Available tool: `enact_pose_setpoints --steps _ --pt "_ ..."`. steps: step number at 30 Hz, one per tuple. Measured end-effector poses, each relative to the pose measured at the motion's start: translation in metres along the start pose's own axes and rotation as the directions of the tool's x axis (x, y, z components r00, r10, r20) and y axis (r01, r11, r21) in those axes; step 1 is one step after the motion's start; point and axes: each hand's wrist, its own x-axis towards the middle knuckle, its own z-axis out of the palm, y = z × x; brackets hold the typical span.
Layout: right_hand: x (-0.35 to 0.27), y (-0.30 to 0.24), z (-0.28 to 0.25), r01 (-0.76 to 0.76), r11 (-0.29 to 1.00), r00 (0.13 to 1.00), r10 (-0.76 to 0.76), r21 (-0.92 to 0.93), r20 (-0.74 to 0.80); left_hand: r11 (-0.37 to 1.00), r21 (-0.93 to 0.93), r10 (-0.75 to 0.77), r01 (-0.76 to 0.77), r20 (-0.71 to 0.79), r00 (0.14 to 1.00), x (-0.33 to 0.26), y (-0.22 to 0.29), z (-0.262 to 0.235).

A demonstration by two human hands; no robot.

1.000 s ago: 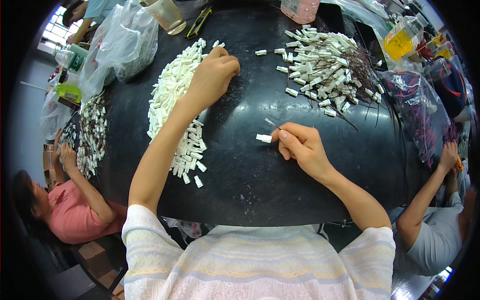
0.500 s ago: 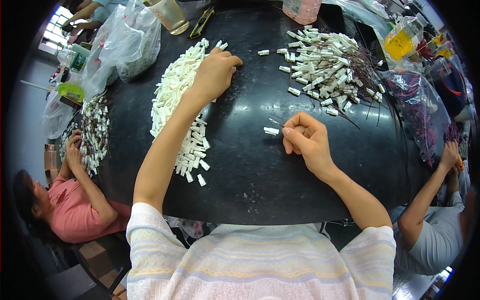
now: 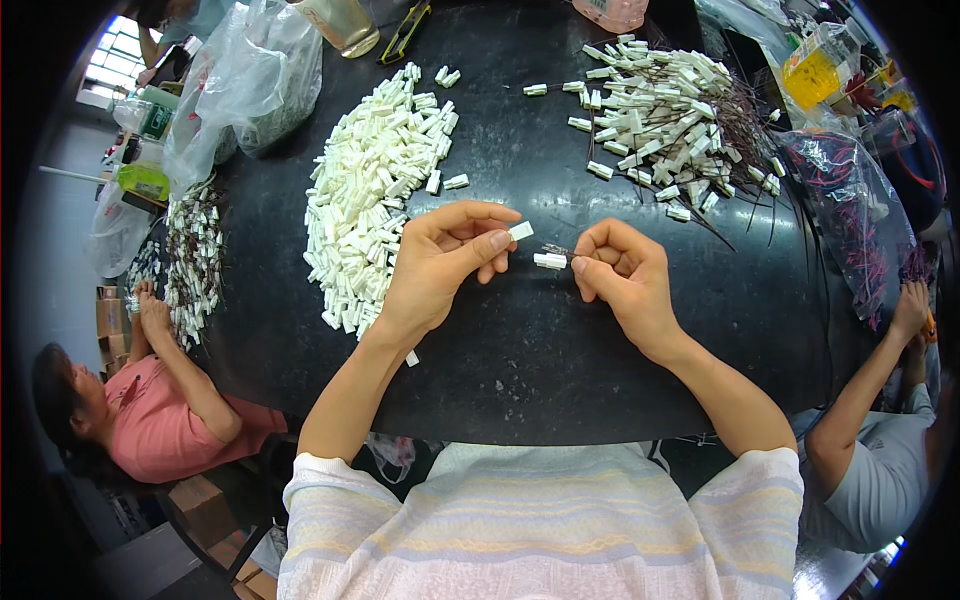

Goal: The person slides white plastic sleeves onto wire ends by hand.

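Your left hand [image 3: 440,262] pinches a single white housing [image 3: 521,231] between thumb and fingers, over the middle of the black table [image 3: 490,375]; your right hand [image 3: 630,285] has thumb and forefinger closed on a thin wire [image 3: 557,249], its tip pointing left, with a white connector [image 3: 549,262] just below that tip, though how it joins the wire is too small to tell; the two hands are near each other but apart, and housing and wire do not touch; the step in hand seems to be bringing the two together; the next move would call for turning the housing's opening to the tip, lining them up and keeping both pinches steady; the loose housings [image 3: 375,180] lie by your left hand, the wired connectors [image 3: 660,125] beyond your right.
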Motion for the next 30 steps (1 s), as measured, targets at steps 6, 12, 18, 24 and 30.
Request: enact_pose_setpoints --steps 6,12,18,24,30 --pt "0.000 0.001 0.002 -0.006 1.000 1.000 0.006 -0.007 -0.010 0.955 -0.200 -0.193 0.219 0.141 0.971 -0.004 -0.001 -0.004" --pt "0.000 0.003 0.000 0.007 0.999 1.000 -0.008 -0.043 -0.006 0.935 -0.239 -0.225 0.262 0.169 0.959 -0.003 -0.005 -0.007" --pt "0.000 0.006 0.001 0.004 0.999 1.000 -0.005 -0.045 -0.017 0.960 -0.214 -0.161 0.180 0.101 0.982 -0.007 -0.007 -0.003" --pt "-0.001 0.007 0.000 0.023 0.999 0.999 -0.024 -0.048 -0.028 0.976 -0.210 -0.060 0.066 0.034 0.998 -0.007 -0.008 -0.001" --pt "0.000 0.006 -0.001 0.008 0.998 1.000 -0.009 -0.070 -0.015 0.996 -0.092 0.016 -0.014 0.021 1.000 -0.009 -0.010 0.004"
